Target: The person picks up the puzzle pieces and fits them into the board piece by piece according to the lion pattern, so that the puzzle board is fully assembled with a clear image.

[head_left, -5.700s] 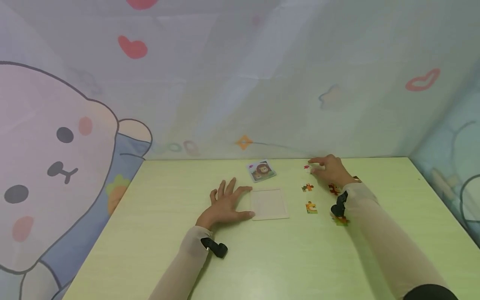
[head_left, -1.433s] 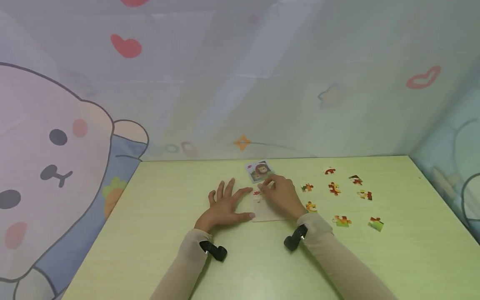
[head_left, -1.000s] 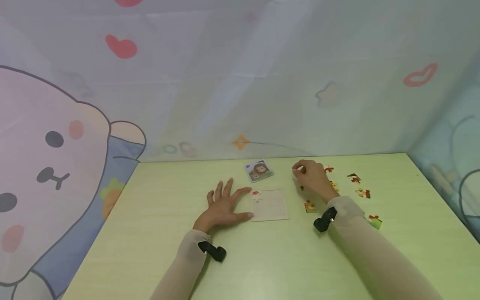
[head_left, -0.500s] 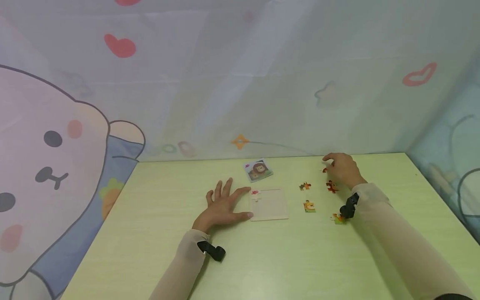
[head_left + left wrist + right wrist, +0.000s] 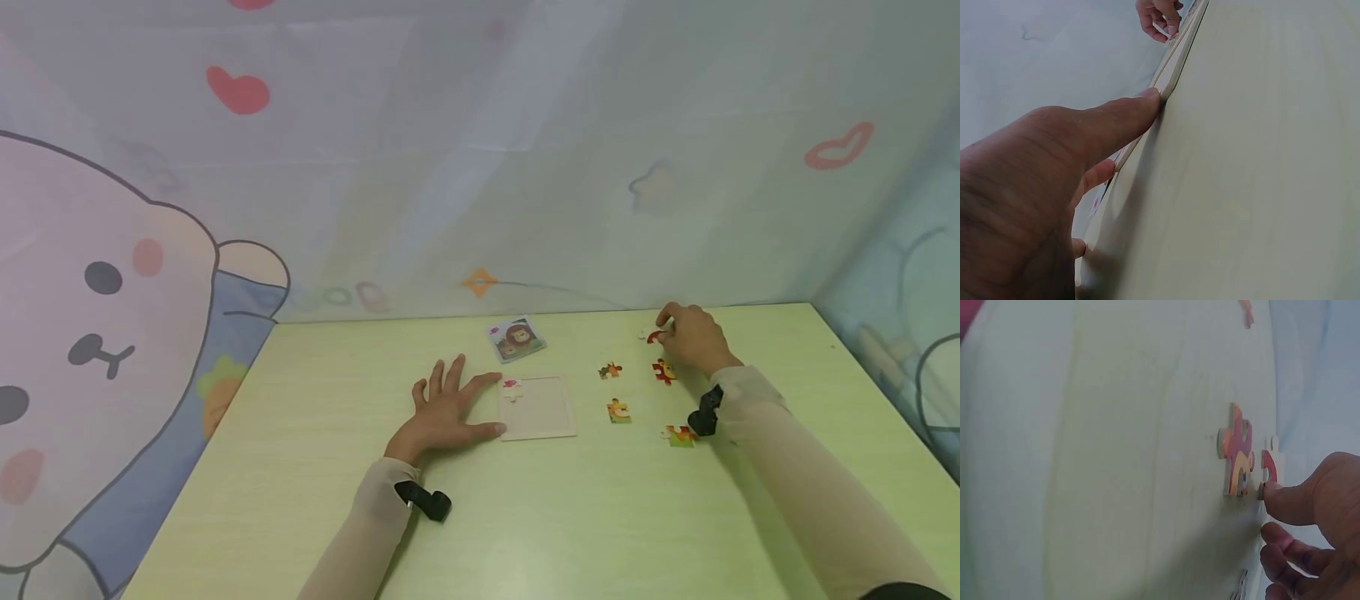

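My left hand [image 5: 446,417] rests on the table with its fingers spread. Its thumb and index fingertip touch the left edge of a shallow, pale puzzle tray [image 5: 543,417]. In the tray's upper left corner lies a white puzzle piece [image 5: 512,386] with a pink mark. At the back right, my right hand [image 5: 697,340] pinches a red and white puzzle piece [image 5: 652,336] at its right end. The right wrist view shows the thumb [image 5: 1285,503] on the end of this piece; the hand hides part of it. A brown and orange puzzle piece [image 5: 1239,453] lies just in front.
A small lion picture card [image 5: 517,339] lies behind the tray. Several loose pieces are on the right, among them an orange piece [image 5: 611,371], a yellow piece [image 5: 618,412] and a green-edged piece [image 5: 680,436]. A printed cloth [image 5: 450,167] hangs along the table's back edge.
My right hand has set the white and pink piece in the tray's upper left corner, let go, and moved right to the red and white piece. My left hand has stayed in place.
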The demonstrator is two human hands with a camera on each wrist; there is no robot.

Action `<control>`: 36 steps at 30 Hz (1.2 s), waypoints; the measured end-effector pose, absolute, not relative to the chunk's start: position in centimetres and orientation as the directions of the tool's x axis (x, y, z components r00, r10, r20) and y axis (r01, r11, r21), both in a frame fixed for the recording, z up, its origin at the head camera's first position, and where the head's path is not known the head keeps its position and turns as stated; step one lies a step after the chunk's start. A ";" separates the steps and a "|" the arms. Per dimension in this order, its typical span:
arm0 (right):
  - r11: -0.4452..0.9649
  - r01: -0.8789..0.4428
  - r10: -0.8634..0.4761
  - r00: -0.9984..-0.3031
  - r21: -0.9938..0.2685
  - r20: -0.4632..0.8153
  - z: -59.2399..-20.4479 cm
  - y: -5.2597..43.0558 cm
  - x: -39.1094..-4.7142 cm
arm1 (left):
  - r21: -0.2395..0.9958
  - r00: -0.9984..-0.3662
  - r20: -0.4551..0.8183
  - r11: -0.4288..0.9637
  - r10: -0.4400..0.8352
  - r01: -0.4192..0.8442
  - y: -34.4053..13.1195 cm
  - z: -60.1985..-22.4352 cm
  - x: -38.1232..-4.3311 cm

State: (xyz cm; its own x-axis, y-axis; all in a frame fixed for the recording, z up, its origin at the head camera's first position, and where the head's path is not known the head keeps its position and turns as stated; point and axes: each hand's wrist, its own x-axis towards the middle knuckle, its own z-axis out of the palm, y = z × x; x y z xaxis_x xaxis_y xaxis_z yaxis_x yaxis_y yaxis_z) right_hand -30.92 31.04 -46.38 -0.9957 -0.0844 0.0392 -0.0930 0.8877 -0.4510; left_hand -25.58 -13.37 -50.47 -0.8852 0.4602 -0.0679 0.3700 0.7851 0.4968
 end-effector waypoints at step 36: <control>0.532 -0.157 -0.185 -0.980 -0.832 0.067 -46.9 21.4 -27.2 | 0.508 -0.885 -0.060 0.777 0.461 0.371 -13.3 -50.2 -25.3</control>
